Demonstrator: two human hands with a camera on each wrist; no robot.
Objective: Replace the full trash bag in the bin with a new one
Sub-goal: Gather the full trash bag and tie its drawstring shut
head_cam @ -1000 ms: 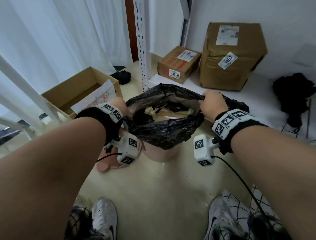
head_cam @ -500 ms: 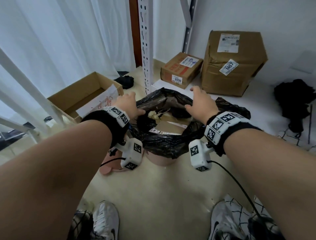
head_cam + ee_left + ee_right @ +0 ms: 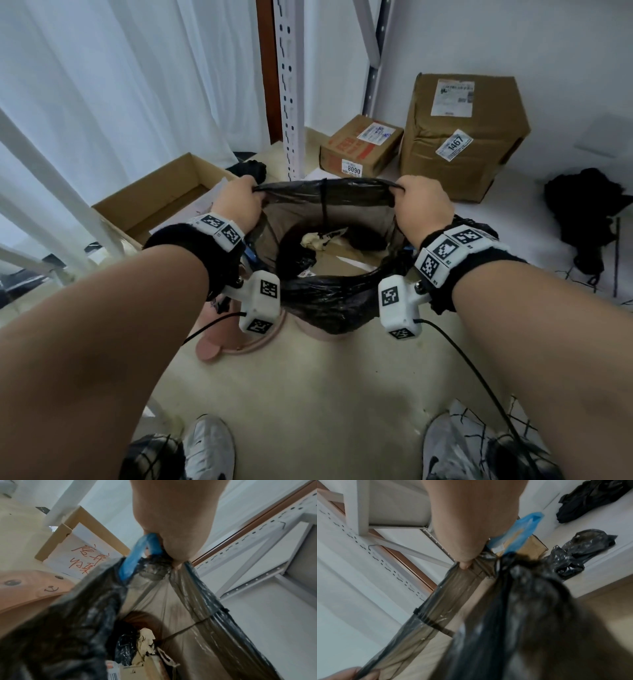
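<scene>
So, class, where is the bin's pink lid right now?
In the head view, the pink lid lies on the floor left of the bin, under the left wrist camera.

Cardboard boxes [image 3: 460, 137], white curtains [image 3: 120, 85]

White curtains [image 3: 120, 85] hang left, a perforated white shelf upright [image 3: 291, 85] stands before the white wall [image 3: 513, 34], over a cream floor [image 3: 325, 394].
</scene>
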